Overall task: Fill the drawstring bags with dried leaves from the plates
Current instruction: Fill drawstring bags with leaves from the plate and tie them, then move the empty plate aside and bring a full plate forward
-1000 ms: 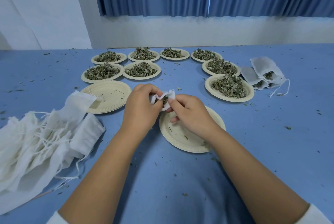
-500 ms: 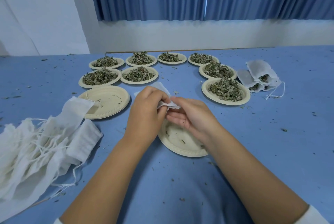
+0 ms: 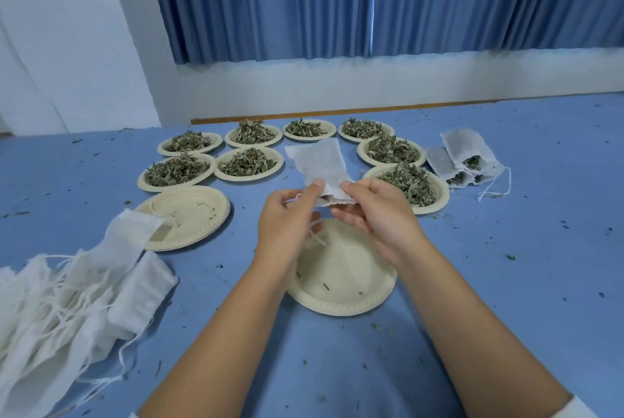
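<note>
- Drawstring bag (image 3: 320, 169) held up over the blue table (image 3: 506, 282), flat and pale, closed end pointing away, mouth end toward the person; contents too faint to tell.
- Left hand (image 3: 287, 225) pinching one side of the mouth edge between thumb and curled fingers, cord (image 3: 317, 235) dangling beneath.
- Right hand (image 3: 378, 215) pinching the opposite side the same way, seemingly to spread the mouth for filling.
- Both hands poised directly above an empty plate (image 3: 347, 286), probably to catch any spill.
- 8 heaped plates (image 3: 250, 178) of dried leaves (image 3: 410, 188) fanned in an arc just beyond, apparently kept within easy reach.
- 2nd empty plate (image 3: 189, 215) at left, partly overlapped by a pile of unfilled bags (image 3: 67, 299), stocked beside the left arm.
- Filled bags (image 3: 469, 154) set apart at far right, well clear of the working spot, dark leaf visible through the fabric.
- Judging by the layout: only a few bags done, 8 plates yet to be emptied.
</note>
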A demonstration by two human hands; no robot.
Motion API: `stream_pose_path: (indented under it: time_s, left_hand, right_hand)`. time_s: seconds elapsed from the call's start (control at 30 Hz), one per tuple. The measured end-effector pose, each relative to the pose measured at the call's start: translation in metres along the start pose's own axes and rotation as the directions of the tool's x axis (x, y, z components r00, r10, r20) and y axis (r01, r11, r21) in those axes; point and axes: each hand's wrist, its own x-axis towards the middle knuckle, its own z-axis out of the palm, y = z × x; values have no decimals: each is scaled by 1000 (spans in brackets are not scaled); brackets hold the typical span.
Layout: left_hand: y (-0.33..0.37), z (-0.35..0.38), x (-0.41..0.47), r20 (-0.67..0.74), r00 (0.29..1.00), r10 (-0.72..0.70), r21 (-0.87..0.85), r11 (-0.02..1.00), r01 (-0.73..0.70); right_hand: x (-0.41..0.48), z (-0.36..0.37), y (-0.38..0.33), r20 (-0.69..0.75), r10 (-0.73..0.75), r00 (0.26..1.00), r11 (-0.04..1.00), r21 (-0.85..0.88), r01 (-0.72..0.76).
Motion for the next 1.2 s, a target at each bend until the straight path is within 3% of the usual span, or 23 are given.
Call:
stream_pose_path:
  time_s: [0.37,0.63,0.9,1.07,1.2]
  left_hand:
    - [-7,119,32,80,994,73,40,996,-76]
    - [-15,209,64,156,987,-28,-88,995,42]
    - [-25,263,93,196,979,51,167,982,-84]
    - [-34,288,103,242,970,-14,204,978,-37]
    - [-42,301,106,262,965,3,274,959,-78]
  right_hand:
    - [43,-75,-37,-224,-124,967,991,-84,107]
    - [85,-140,-61,-371,-251,894,956,-238,169]
    - [122,-190,-68,-451,-270,850,913,-401,77]
    - [133,-218,-68,-495,-288,819,867,-498,4]
    - [139,-233,-68,-511,-323,797,844,-536,-1]
